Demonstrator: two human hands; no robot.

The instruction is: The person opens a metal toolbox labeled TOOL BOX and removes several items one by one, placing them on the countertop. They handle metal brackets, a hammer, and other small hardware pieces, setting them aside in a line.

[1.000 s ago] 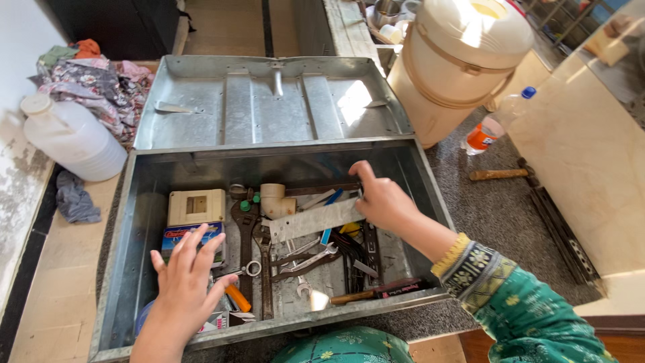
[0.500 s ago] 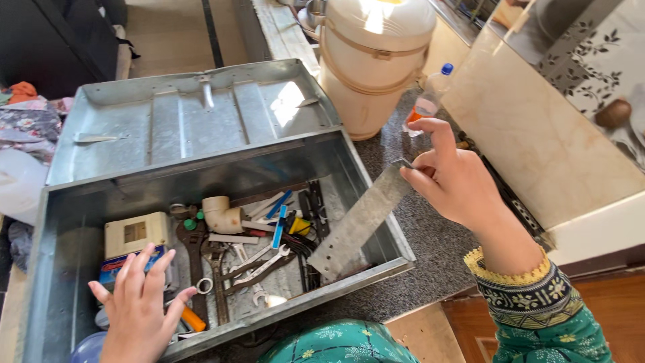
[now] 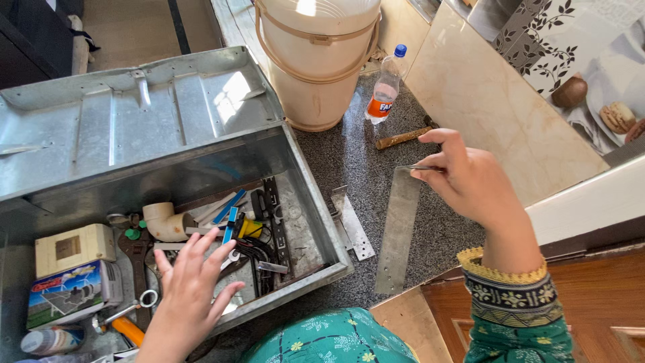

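A flat metal strip (image 3: 399, 232), long and grey, is held at its upper end by the right hand (image 3: 470, 181), whose fingers (image 3: 430, 163) are pinched closed on that end, while the strip hangs down over the speckled grey floor (image 3: 363, 154), outside the open metal toolbox (image 3: 306, 195) and to its right. A shorter perforated metal plate (image 3: 354, 228) is seen lying on the floor between the box wall and the hanging strip. The left hand (image 3: 188, 292) is spread over the box contents, its fingers open and holding nothing, just above a tangle of spanners and black wires (image 3: 259, 252). Inside the box, a cream plastic pipe elbow (image 3: 163, 222), a large pipe wrench (image 3: 139, 252), a beige switch box (image 3: 74, 247), a printed carton (image 3: 70, 290) and an orange-handled tool (image 3: 127, 329) are found. The hinged lid (image 3: 134, 114) is laid back flat behind the box. Beyond it, a large cream container with a strap handle (image 3: 316, 54) stands on the floor, with a plastic bottle with a blue cap (image 3: 385, 91) just beside it and a wooden handle (image 3: 402, 138) lying near the tiled wall (image 3: 497, 101). A green patterned sleeve is worn on the right arm.
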